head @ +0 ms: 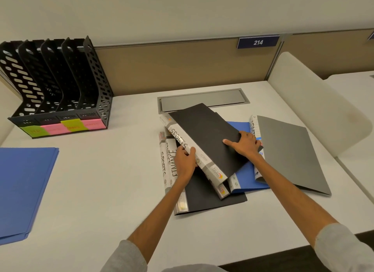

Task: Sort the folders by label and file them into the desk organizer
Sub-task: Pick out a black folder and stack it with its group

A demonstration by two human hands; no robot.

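Note:
A black folder with a white spine marked SPORTS (204, 134) lies tilted on top of a pile in the middle of the desk. My left hand (185, 162) grips its spine, and my right hand (244, 145) holds its right edge. Under it lie other folders: spines reading FINANCE (173, 160) and SPORTS (163, 166), a blue folder (245, 176) and a grey folder (291, 152) at the right. The black desk organizer (54, 83) stands at the back left, its slots holding nothing, with green and pink sticky labels (66, 127) along its front.
A stack of blue paper folders (22, 188) lies at the left edge of the white desk (105, 180). A grey cable-tray lid (203, 99) is set into the desk behind the pile. A tan partition (182, 69) runs along the back, with a white curved divider (315, 101) at the right.

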